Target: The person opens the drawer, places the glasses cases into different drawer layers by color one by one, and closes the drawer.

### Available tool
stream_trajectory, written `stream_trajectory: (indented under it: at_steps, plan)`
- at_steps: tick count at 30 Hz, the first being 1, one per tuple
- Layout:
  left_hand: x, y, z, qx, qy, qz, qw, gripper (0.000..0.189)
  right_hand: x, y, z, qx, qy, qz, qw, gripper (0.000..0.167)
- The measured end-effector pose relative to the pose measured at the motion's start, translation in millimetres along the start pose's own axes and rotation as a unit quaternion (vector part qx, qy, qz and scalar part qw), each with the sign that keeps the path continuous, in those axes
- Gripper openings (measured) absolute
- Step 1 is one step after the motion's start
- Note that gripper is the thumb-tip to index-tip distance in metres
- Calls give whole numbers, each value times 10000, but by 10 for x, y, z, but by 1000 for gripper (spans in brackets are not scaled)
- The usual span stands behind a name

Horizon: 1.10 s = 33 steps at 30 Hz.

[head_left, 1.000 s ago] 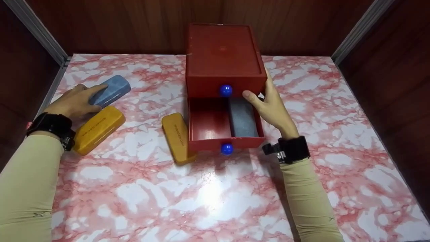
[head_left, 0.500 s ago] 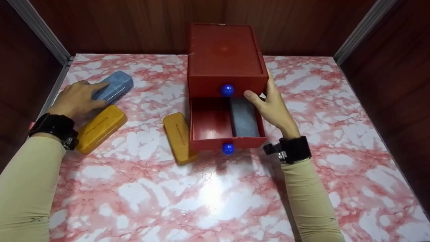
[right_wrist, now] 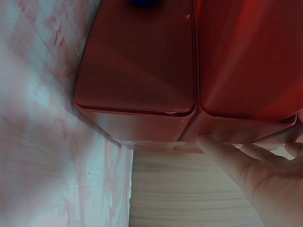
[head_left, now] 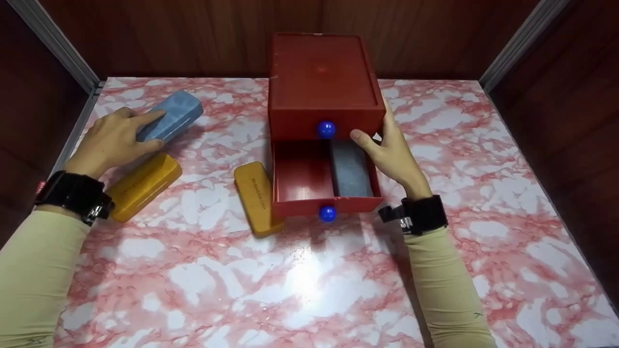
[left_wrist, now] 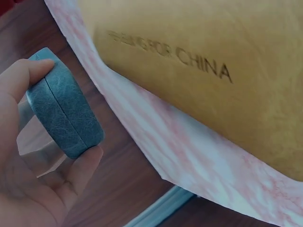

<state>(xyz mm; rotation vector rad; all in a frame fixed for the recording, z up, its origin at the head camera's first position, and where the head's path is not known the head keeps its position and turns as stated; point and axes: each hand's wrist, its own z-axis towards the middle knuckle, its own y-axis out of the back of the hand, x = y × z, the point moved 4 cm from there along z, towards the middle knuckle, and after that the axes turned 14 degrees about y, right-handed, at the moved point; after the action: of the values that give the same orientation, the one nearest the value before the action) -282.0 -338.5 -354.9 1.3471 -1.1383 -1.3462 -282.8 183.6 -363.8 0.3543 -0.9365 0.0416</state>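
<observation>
At the left of the head view my left hand (head_left: pixel 109 142) grips a blue glasses case (head_left: pixel 174 116), index finger along its top and thumb at its near side. The left wrist view shows the end of this blue glasses case (left_wrist: pixel 66 109) held between thumb and fingers. My right hand (head_left: pixel 394 154) rests against the right side of a red two-drawer cabinet (head_left: pixel 319 72), thumb at the upper drawer's lower front corner. Its lower drawer (head_left: pixel 300 208) is pulled out, with a grey-blue case (head_left: pixel 352 174) along the right side. The upper drawer is closed.
One yellow glasses case (head_left: pixel 147 186) lies just below my left hand. Another yellow glasses case (head_left: pixel 256 198) lies left of the lower drawer, partly under its front corner in this view. Blue knobs (head_left: pixel 327 214) stick out from the drawers. Dark wood panels (head_left: pixel 193 38) enclose the marbled table.
The blue glasses case has moved away and to the right with my left hand. My right hand and the cabinet stay in place.
</observation>
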Motion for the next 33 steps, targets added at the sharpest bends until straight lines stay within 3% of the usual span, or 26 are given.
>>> stream_trajectory:
  at_steps: [8, 17, 26, 33]
  plan:
    - [-189, 65, -260, -268, -249, -33, 9993, 72, -12, -11, -3, -15, -38, -12, 10000, 88]
    - [-356, 154, -612, -834, -721, -419, 9930, 70, -10, -7, -3, -26, -71, 17, 10000, 89]
    - [-610, 146, -929, -986, -940, -539, 9892, 71, -7, -5, -5, -54, -46, 78, 9999, 88]
    - [-831, 133, -1131, -1221, -1423, -566, 9806, 70, 11, 0, -2, -45, -6, 5, 10000, 88]
